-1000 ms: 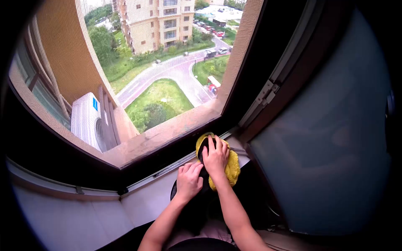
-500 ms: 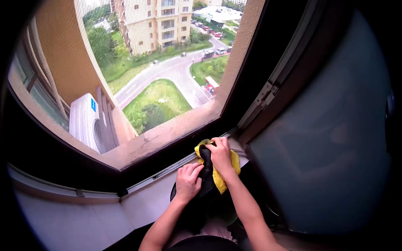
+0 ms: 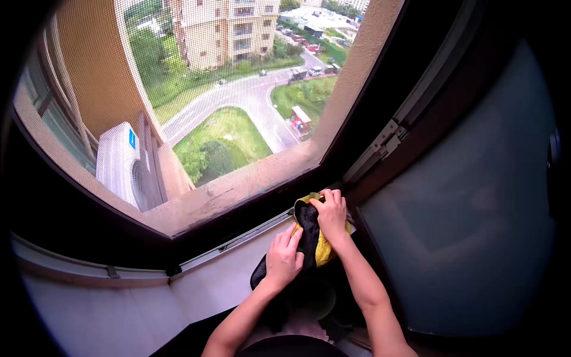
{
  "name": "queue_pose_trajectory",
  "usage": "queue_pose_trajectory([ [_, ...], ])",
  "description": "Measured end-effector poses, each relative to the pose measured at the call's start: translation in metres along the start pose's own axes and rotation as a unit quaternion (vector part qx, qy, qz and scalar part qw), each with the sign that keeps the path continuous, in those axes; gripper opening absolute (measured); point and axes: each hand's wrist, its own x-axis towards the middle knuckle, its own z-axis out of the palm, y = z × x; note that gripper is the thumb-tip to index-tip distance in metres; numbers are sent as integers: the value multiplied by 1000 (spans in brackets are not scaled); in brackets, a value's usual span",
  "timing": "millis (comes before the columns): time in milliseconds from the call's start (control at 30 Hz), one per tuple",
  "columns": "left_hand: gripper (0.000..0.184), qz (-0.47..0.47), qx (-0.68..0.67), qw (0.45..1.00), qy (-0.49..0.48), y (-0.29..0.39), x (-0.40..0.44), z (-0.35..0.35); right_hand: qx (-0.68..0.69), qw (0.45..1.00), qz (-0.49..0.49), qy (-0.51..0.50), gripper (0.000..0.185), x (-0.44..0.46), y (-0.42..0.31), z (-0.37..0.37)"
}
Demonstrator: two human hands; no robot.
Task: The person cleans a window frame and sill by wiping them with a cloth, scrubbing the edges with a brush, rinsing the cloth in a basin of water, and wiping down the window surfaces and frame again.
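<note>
A cloth (image 3: 308,235), black on one face and yellow on the other, is bunched over the window sill beside the lower frame. My right hand (image 3: 332,215) pinches its upper end near the frame's corner, fingers closed on the fabric. Lower and to the left, my left hand (image 3: 284,259) grips the black side's edge between thumb and fingers. A yellow fold hangs below my right palm. Black fabric also spreads behind my left wrist. The exact shape of the cloth is hidden by both hands.
The pale sill (image 3: 220,268) runs along the dark window frame (image 3: 250,217), with a metal track. An opened glass sash (image 3: 458,208) stands at right, its metal hinge (image 3: 386,140) above my hands. Beyond the insect screen are an air-conditioner unit (image 3: 119,163) and a building (image 3: 223,33).
Both hands and the cloth have shifted right along the sill. More of the black face now shows between my hands. The view has tilted slightly.
</note>
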Motion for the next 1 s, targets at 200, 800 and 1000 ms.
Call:
queue_pose_trajectory([
  [200,44,-17,-4,999,-48,-11,-6,-5,4,999,4,47,14,-26,-29,8],
  [800,13,-62,19,998,-3,-2,-18,-39,3,999,36,22,47,-34,-59,15],
  [1000,18,-99,80,992,5,-10,-68,-82,105,987,-123,17,39,-53,-117,13],
])
